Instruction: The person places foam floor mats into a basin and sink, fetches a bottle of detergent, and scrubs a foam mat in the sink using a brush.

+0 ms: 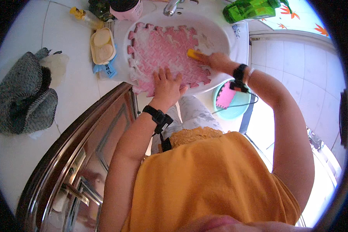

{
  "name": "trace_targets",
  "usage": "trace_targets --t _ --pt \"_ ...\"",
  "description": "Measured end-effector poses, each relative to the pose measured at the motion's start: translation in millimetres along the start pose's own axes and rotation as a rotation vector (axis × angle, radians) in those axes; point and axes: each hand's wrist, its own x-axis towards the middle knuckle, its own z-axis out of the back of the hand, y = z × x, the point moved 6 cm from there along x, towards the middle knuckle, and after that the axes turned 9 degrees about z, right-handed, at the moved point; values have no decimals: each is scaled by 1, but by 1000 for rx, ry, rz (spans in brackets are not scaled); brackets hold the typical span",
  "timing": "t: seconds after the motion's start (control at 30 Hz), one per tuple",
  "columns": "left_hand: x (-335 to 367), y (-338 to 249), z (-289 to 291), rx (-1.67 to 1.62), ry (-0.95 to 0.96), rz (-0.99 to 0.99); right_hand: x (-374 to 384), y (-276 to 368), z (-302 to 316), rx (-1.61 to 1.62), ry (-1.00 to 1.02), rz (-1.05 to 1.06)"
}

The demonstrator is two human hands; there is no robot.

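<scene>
Right grip (217, 62) hugs yellow scrubber (193, 54); left grip (167, 86) open on pink mat (162, 46), probably soft, slippery: hold nine o'clock edge.

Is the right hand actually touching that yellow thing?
Touching. The head view shows the right hand gripping one end of the yellow object.

Yellow hand tool (193, 54): rear end hid. in R hand (219, 62); exact type n/c. Pink foam mat (170, 48): lower edge partly under L hand (166, 88), surf. texture masked by suds (142, 72). Faucet (171, 8) + green bottle (243, 12) cut at top. Aqua basin (239, 112): part behind sink (221, 33). Dark obj. (343, 118), R rim: cut off, ID unclear.
</scene>
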Motion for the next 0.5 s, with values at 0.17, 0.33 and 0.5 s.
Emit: trace_targets --t 0.17,0.33,0.5 --pt "-4 5 -1 -44 -28 -20 49 -45 37 -49 -500 -124" --pt "-7 11 6 -25 -6 16 -6 20 -23 98 -135 208" --pt "-11 8 17 23 58 3 27 30 11 200 -257 82"
